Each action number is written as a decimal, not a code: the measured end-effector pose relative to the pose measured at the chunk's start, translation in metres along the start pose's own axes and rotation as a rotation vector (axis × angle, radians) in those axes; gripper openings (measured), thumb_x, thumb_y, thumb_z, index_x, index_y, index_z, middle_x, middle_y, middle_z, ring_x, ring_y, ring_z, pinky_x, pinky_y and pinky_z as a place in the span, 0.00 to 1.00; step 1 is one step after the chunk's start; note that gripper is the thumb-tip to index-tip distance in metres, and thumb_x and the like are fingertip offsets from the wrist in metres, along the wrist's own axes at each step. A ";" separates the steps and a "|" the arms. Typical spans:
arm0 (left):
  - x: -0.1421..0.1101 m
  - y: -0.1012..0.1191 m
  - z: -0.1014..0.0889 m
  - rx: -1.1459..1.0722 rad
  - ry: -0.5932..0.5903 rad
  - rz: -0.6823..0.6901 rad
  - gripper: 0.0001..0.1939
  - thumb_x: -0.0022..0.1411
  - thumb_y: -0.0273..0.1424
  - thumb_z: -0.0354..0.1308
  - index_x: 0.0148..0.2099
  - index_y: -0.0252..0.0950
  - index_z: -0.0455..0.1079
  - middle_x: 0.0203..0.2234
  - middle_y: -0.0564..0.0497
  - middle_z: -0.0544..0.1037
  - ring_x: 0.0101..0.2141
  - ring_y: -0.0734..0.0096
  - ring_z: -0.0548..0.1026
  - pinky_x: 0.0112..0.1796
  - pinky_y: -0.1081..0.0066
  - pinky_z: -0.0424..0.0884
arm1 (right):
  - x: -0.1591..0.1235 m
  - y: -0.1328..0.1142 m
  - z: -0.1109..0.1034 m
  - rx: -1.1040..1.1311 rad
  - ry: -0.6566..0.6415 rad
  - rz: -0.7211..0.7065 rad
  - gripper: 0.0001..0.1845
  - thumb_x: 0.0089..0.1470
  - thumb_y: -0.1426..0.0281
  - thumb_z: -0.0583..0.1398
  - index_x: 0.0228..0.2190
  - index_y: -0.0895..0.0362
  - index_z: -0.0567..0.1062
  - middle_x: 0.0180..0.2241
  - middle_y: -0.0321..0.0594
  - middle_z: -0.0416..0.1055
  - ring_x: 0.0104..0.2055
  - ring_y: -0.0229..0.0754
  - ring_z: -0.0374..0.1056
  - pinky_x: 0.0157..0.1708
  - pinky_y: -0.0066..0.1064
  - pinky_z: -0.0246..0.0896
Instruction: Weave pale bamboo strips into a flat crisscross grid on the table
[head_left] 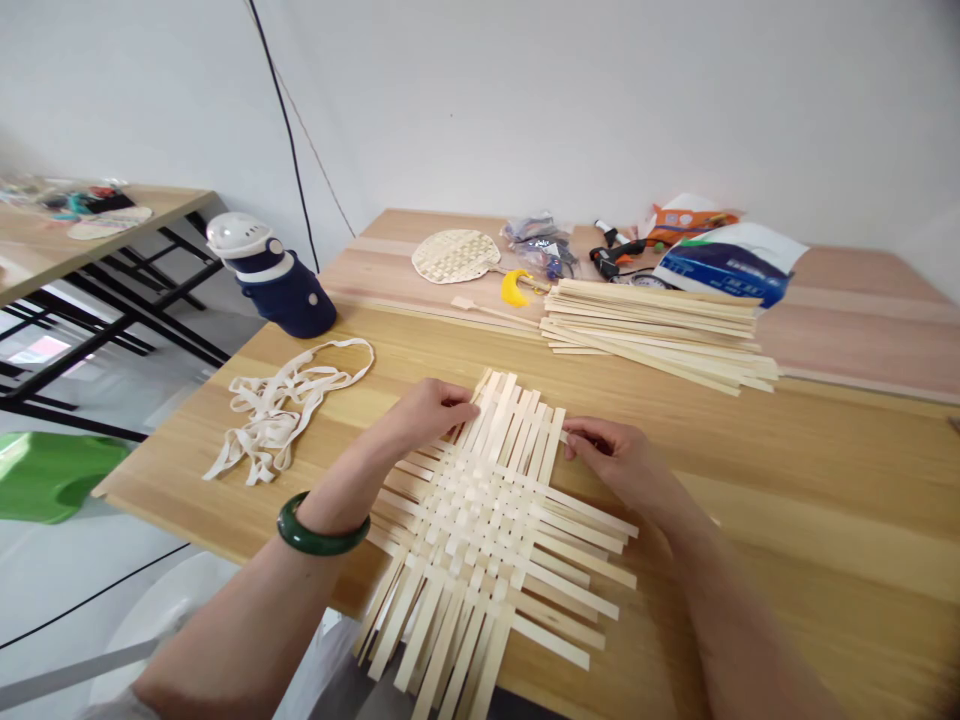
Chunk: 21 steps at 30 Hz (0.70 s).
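Observation:
A mat of pale wooden strips (pixel 472 520) lies in front of me, tightly woven in the middle with long loose ends on all sides. Its near ends reach over the table's front edge. At the mat's far left corner my left hand (pixel 435 412) is closed, thumb and fingers pinching at the strips. My right hand (pixel 613 452), on the far right side, pinches the end of a pale wooden strip (pixel 564 436) that sticks out past the outermost lengthwise strip. The fingertips of both hands are partly hidden.
Loose wooden strips (pixel 652 325) are piled behind the mat. White cloth tape (pixel 274 410) and a blue jug (pixel 289 295) are at left. Farther back are a round woven fan (pixel 455 256), yellow tape (pixel 515 288), a glue gun (pixel 616 255) and a tissue pack (pixel 724 265).

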<state>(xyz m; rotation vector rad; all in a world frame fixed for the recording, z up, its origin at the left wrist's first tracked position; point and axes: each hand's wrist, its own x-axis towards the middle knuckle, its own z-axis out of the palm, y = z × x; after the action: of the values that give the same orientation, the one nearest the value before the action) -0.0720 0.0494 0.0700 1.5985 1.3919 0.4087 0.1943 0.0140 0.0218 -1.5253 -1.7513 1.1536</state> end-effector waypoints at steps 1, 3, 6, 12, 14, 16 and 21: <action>0.000 -0.001 0.002 -0.001 0.014 0.002 0.19 0.51 0.43 0.54 0.19 0.37 0.54 0.16 0.58 0.57 0.21 0.76 0.56 0.24 0.73 0.51 | 0.000 -0.002 0.000 0.002 0.002 -0.007 0.17 0.54 0.60 0.56 0.40 0.53 0.78 0.29 0.37 0.76 0.35 0.44 0.71 0.39 0.37 0.64; 0.000 -0.002 0.007 -0.013 0.036 0.001 0.20 0.51 0.44 0.54 0.20 0.38 0.52 0.17 0.58 0.53 0.22 0.77 0.53 0.24 0.73 0.49 | -0.001 -0.006 0.000 0.016 0.009 -0.027 0.21 0.55 0.62 0.56 0.49 0.54 0.75 0.29 0.37 0.76 0.35 0.44 0.71 0.40 0.37 0.64; 0.001 -0.001 0.013 -0.045 0.056 -0.021 0.20 0.49 0.44 0.55 0.20 0.38 0.52 0.18 0.58 0.50 0.22 0.77 0.51 0.25 0.72 0.47 | -0.004 -0.014 0.001 0.037 0.016 -0.030 0.35 0.56 0.65 0.56 0.64 0.56 0.59 0.28 0.34 0.75 0.34 0.42 0.69 0.40 0.36 0.64; 0.003 0.001 0.018 -0.054 0.096 0.011 0.18 0.49 0.43 0.55 0.20 0.37 0.54 0.18 0.58 0.51 0.22 0.77 0.52 0.25 0.72 0.48 | -0.007 -0.007 -0.014 0.040 -0.023 0.004 0.43 0.58 0.61 0.56 0.68 0.53 0.45 0.33 0.35 0.75 0.34 0.42 0.70 0.38 0.35 0.65; 0.005 0.000 0.017 -0.044 0.153 0.009 0.16 0.49 0.42 0.56 0.20 0.37 0.57 0.17 0.59 0.53 0.22 0.77 0.53 0.25 0.73 0.49 | -0.006 0.001 -0.024 0.007 -0.020 0.050 0.38 0.56 0.58 0.58 0.65 0.53 0.56 0.38 0.39 0.77 0.39 0.44 0.72 0.42 0.37 0.65; 0.006 -0.001 0.017 -0.056 0.200 0.014 0.15 0.49 0.41 0.56 0.21 0.36 0.62 0.17 0.58 0.58 0.22 0.77 0.57 0.25 0.74 0.52 | -0.006 0.006 -0.033 -0.020 -0.049 0.084 0.30 0.54 0.56 0.60 0.56 0.53 0.69 0.42 0.42 0.77 0.43 0.46 0.72 0.43 0.37 0.65; 0.008 -0.008 0.015 -0.141 0.246 -0.006 0.13 0.49 0.41 0.56 0.26 0.35 0.70 0.18 0.54 0.70 0.23 0.72 0.67 0.26 0.73 0.62 | -0.007 0.004 -0.035 -0.111 -0.213 0.026 0.19 0.57 0.53 0.57 0.32 0.55 0.76 0.27 0.35 0.71 0.29 0.39 0.64 0.30 0.31 0.57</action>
<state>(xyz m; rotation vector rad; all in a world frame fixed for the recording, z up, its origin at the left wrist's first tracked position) -0.0629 0.0495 0.0538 1.4658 1.5144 0.7030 0.2275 0.0165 0.0360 -1.5410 -1.9701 1.2920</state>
